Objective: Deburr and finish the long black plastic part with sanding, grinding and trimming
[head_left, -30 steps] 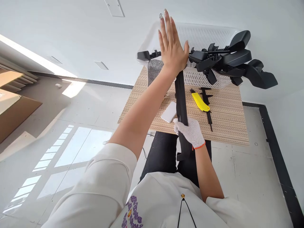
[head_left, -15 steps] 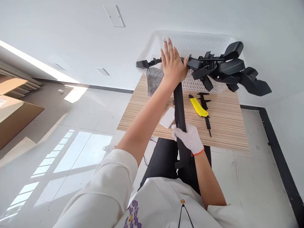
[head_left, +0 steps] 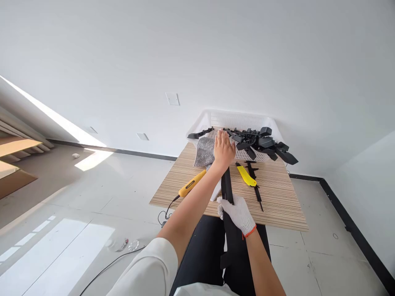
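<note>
Black strip [head_left: 226, 187] — far end hidden by left hand [head_left: 224, 150]; cardboard box [head_left: 15, 183] — edge-cropped.

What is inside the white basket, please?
Several black parts lie heaped in the basket, mostly on the right, some jutting over its rim. What lies beneath them cannot be seen, and the left hand hides a bit of the middle.
</note>
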A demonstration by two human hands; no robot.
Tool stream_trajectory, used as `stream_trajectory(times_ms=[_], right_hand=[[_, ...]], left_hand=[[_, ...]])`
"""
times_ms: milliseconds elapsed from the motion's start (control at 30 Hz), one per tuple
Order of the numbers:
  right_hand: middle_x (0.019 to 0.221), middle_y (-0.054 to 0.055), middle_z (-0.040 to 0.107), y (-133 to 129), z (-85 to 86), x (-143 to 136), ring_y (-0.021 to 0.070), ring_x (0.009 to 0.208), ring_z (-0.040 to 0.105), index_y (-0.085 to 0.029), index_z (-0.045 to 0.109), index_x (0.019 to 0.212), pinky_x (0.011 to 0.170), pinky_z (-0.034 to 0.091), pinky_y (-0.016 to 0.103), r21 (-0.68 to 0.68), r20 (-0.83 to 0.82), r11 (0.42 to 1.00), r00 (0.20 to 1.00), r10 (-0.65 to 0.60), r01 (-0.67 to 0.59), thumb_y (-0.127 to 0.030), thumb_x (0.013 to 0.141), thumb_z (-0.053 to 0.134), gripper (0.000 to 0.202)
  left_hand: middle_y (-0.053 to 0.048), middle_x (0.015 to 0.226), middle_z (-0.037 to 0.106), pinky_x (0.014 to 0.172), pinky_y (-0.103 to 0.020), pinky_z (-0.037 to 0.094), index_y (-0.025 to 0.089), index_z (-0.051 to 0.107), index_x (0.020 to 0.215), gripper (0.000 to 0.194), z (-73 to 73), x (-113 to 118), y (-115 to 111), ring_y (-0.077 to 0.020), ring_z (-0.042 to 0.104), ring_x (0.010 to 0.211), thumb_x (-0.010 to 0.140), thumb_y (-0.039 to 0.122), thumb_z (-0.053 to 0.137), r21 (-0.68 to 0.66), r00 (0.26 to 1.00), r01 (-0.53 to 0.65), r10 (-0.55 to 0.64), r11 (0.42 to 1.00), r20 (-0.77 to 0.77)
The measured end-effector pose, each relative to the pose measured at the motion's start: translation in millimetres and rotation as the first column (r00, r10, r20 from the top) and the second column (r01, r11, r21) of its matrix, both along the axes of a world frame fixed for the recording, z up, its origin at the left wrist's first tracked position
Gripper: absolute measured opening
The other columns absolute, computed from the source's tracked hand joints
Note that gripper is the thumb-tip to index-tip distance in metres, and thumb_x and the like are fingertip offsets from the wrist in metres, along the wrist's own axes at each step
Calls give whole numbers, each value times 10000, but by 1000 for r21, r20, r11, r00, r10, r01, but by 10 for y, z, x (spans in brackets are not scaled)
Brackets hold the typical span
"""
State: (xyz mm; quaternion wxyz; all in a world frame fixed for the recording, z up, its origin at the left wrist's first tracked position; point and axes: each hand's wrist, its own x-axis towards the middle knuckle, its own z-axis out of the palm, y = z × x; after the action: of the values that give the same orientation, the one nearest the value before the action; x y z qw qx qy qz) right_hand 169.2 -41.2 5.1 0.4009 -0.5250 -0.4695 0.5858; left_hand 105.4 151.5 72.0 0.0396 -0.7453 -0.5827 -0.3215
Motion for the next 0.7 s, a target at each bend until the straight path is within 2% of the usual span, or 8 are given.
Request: stream_trajectory(times_ms=[200,367,500,633,700], right_hand=[[612,9,645,20,-32,-18,153,524,563,-198,609,786,505,483,292,-7,-129,1000,992,-11,10,-380,834,650,193],[594,24,639,25,-24,-21,158,494,548,-186,625,763,498,485,310,7,-95,1000,995,-21,22,-358,826,623,183],[611,22,642,32,-41,-18,160,513,567,-201,589,732,502,483,297,16,-101,999,994,-33,35,-323,803,599,142],[580,24,637,50,-42,-6,163,475,563,-203,575,699,498,473,299,25,-19,1000,1000,-6,6,-356,819,577,195],[557,30,632,66,-35,13,180,491,575,-202,575,670,509,464,306,68,89,998,996,-21,15,-381,824,567,236]], left_hand=[[-212,1689,268,1322,-467,182,-26,322,1596,682,-102,16,-248,-301,170,1604,1047,377,298,-56,992,7,-14,998,-124],[-233,1690,225,1322,-478,168,-47,291,1598,668,-227,4,-427,-316,163,1600,1044,325,310,-35,989,2,-7,999,-147],[-234,1701,169,1323,-483,160,-23,256,1616,662,-309,-7,-552,-323,125,1603,1034,284,333,-25,984,18,-23,1000,-175],[-224,1704,150,1323,-496,156,6,259,1625,673,-321,-28,-662,-321,114,1604,1011,254,376,-79,980,44,-59,996,-192],[-225,1698,163,1320,-510,164,8,287,1617,668,-316,-41,-748,-317,131,1604,1001,244,387,-98,978,67,-85,993,-191]])
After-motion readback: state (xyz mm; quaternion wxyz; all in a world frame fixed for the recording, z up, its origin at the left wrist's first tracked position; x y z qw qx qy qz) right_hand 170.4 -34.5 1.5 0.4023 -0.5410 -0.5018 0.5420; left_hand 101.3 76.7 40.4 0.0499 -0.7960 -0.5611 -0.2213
